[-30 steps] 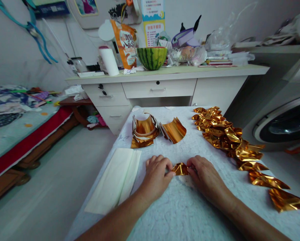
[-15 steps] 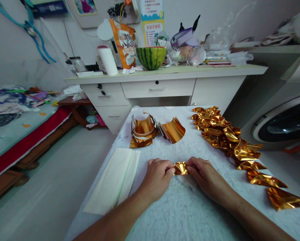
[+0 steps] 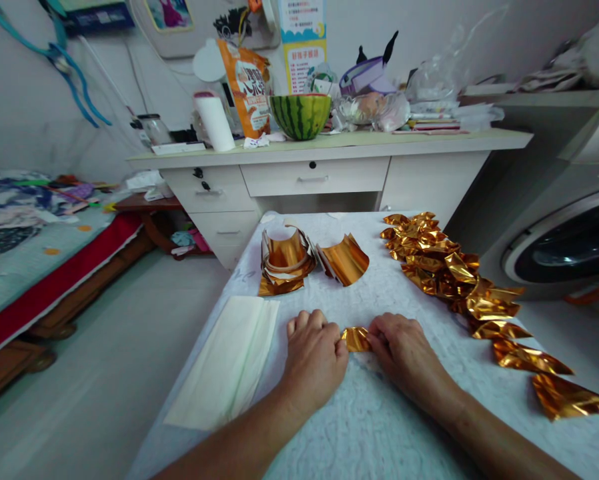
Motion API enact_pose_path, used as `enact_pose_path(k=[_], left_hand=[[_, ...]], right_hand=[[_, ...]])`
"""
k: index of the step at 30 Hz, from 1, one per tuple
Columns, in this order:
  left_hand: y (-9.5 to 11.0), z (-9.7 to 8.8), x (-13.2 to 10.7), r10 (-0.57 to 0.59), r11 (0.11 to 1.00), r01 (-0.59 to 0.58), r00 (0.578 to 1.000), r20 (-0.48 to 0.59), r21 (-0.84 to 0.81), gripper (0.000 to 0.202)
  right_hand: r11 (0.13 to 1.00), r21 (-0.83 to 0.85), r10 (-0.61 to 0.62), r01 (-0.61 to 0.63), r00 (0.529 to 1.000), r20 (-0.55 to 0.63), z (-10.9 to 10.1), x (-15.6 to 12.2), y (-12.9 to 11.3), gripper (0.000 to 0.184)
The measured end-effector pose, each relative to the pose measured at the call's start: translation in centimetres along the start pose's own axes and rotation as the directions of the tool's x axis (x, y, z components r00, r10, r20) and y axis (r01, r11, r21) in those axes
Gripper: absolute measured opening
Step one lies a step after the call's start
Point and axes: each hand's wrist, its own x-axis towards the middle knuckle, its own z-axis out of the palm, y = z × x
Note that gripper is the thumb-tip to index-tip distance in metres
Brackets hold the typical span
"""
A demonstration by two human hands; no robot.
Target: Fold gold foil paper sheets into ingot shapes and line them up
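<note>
On the white textured tablecloth (image 3: 359,413), my left hand (image 3: 313,360) and my right hand (image 3: 402,350) pinch a small piece of gold foil paper (image 3: 355,339) between them, one hand at each end. Both hands have their fingers curled closed on the foil, low against the cloth. Farther back lie two stacks of curved gold foil sheets (image 3: 284,260) (image 3: 343,259). A long row of folded gold foil pieces (image 3: 459,280) runs along the right side of the table.
A pale folded paper stack (image 3: 227,363) lies left of my hands. Behind the table stands a white desk (image 3: 314,177) with a halved watermelon (image 3: 300,115), a snack bag and clutter. A bed (image 3: 39,260) is at left, a washing machine (image 3: 564,247) at right.
My hands have drawn closer together, so less of the foil piece shows between them. The view has shifted slightly.
</note>
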Motion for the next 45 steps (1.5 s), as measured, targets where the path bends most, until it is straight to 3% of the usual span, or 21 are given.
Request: enact_pose_path(k=[2, 5, 9, 13, 18, 23, 35, 45], left_hand=[[-0.1, 0.1, 0.1, -0.015, 0.999, 0.013, 0.999, -0.035, -0.046, 0.003], [-0.3, 0.2, 0.2, 0.032, 0.988, -0.040, 0.998, -0.056, -0.149, 0.014], [-0.8, 0.3, 0.5, 0.164, 0.962, -0.159, 0.986, 0.007, -0.224, 0.016], [-1.1, 0.3, 0.7, 0.182, 0.954, -0.170, 0.983, 0.028, -0.248, 0.015], [-1.2, 0.0, 0.7, 0.190, 0.942, -0.173, 0.981, 0.035, -0.286, 0.003], [-1.4, 0.1, 0.8, 0.185, 0.946, -0.161, 0.981, 0.059, -0.281, 0.016], [-1.7, -0.4, 1.2, 0.199, 0.931, -0.156, 0.975, 0.100, -0.329, 0.003], [-1.9, -1.1, 1.4, 0.220, 0.927, -0.158, 0.964, 0.151, -0.340, 0.015]], right_hand=[[0.999, -0.022, 0.031, -0.031, 0.999, -0.018, 0.2, 0.1, 0.1, 0.011], [0.999, -0.019, 0.028, -0.028, 0.999, -0.037, 0.3, 0.1, 0.2, 0.006], [0.994, 0.004, -0.108, 0.108, 0.994, -0.016, 0.3, 0.1, 0.1, 0.019], [0.981, 0.036, -0.190, 0.189, 0.982, 0.018, 0.3, 0.0, -0.2, 0.026], [0.987, 0.040, -0.155, 0.155, 0.988, 0.011, 0.2, -0.1, -0.7, 0.015], [0.993, 0.005, -0.116, 0.116, 0.993, 0.011, 0.3, -0.1, -1.1, 0.006], [0.990, -0.125, -0.062, 0.066, 0.997, 0.039, 0.6, 0.1, -1.6, 0.009], [0.980, -0.182, -0.082, 0.076, 0.996, -0.026, 0.9, 0.0, -2.1, 0.014]])
